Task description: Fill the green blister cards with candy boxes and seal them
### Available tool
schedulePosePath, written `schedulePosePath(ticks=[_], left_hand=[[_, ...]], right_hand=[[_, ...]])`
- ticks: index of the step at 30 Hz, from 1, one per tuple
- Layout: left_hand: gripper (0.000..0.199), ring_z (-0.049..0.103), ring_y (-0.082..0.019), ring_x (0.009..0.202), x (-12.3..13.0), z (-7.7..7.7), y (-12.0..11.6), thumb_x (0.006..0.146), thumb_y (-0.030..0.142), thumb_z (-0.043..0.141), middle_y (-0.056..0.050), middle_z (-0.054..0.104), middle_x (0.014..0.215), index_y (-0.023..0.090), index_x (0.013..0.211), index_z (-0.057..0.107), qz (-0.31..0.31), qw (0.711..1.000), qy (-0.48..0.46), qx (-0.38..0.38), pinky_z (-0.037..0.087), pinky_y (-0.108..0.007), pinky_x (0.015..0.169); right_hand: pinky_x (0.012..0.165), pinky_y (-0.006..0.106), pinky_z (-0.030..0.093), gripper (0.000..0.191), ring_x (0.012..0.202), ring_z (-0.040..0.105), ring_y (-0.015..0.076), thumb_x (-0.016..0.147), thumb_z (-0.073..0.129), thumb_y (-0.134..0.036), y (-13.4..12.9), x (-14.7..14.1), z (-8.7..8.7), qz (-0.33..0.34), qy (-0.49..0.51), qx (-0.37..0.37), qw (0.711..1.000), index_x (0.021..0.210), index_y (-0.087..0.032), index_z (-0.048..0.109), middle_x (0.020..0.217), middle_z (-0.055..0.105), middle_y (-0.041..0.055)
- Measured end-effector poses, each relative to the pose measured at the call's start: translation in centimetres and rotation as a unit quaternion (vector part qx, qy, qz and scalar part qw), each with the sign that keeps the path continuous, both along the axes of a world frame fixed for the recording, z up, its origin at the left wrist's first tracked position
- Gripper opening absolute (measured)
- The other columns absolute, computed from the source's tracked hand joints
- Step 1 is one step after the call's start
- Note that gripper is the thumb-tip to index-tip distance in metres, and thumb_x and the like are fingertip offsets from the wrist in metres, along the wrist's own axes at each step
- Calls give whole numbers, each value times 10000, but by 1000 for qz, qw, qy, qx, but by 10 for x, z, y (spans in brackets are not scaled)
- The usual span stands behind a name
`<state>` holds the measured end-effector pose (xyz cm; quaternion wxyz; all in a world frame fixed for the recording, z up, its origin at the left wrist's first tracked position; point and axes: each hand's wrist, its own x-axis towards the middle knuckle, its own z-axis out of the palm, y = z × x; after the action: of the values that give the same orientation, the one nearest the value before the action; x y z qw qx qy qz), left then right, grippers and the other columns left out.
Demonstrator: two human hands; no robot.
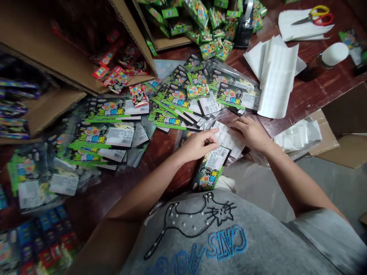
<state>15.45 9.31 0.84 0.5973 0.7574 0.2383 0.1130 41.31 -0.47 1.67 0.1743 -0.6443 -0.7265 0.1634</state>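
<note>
White sheet (pixel 233 144) is our working piece: just right of frame centre, lying slanted on top of clear plastic, with our right hand (pixel 249 131) over its upper right side and our left hand (pixel 200 145) at its left edge. Left thumb and forefinger are close together at the tips; can't tell if anything's pinched between them. Right fingers are bent over the sheet, tips partly hidden, so can't tell if they're gripping or just resting. Looks like sheet handling under way, so our advice: let the right hand press it flat, work the left tips from the edge, low and slow, so the paper doesn't curl or tear. Black-and-green packet (pixel 210 172) sits just below, at lower centre near our shirt (pixel 218 233), slanted, with a white label at its upper end; watch our left wrist and sleeve don't nudge it. Slick plastic under the sheet could slide, so we'd want steady down-pressure. Further out: packet pile (pixel 172 89) above centre, another stack (pixel 104 131) left of it, folded white sheets (pixel 279 76) upper right, within easy reach, scissors (pixel 312 17) beyond at the top right; we'd leave those blades there.
</note>
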Motion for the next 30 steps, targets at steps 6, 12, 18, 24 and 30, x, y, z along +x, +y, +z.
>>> schedulePosePath(ticks=[6, 12, 18, 24, 30], left_hand=[[49, 683, -271, 1390, 6, -5, -5, 965, 240, 679, -183, 712, 1461, 196, 943, 683, 1, 1000, 12, 11, 599, -379, 991], [52, 730, -183, 965, -12, 14, -10, 941, 245, 694, -94, 744, 1151, 198, 942, 673, 41, 997, -8, 64, 565, -304, 786], [134, 585, -135, 697, -37, 26, -20, 906, 198, 677, 12, 593, 819, 221, 1031, 635, 61, 998, 4, -24, 472, -271, 630], [110, 564, -135, 732, -45, 33, -23, 910, 196, 662, -4, 622, 880, 207, 1016, 638, 79, 997, -18, -19, 457, -281, 663], [133, 567, -112, 743, -61, 32, -23, 887, 183, 691, -13, 657, 929, 191, 1012, 646, 103, 993, -55, -22, 459, -257, 674]], right_hand=[[837, 421, 530, 290, 898, 677, 260, 1084, 562, -395, -9, -7, 8, 8, 55, 29, 998, 984, -216, 767, 961, 773, 101], [697, 298, 522, 272, 769, 633, 146, 973, 781, -488, -15, -23, 60, -56, 382, -96, 917, 963, -222, 724, 889, 717, 18], [701, 298, 563, 765, 773, 640, 133, 909, 834, -549, 9, -44, 50, 75, 449, -238, 858, 1540, -252, 519, 925, 689, -17], [703, 326, 567, 1015, 787, 649, 162, 973, 747, -535, 13, -66, 40, 105, 328, -136, 929, 1760, -238, 177, 1020, 711, 24], [922, 507, 595, 820, 944, 676, 265, 1059, 642, -443, -9, -91, 45, 67, 141, 46, 987, 1753, -344, 217, 1108, 784, 60]])
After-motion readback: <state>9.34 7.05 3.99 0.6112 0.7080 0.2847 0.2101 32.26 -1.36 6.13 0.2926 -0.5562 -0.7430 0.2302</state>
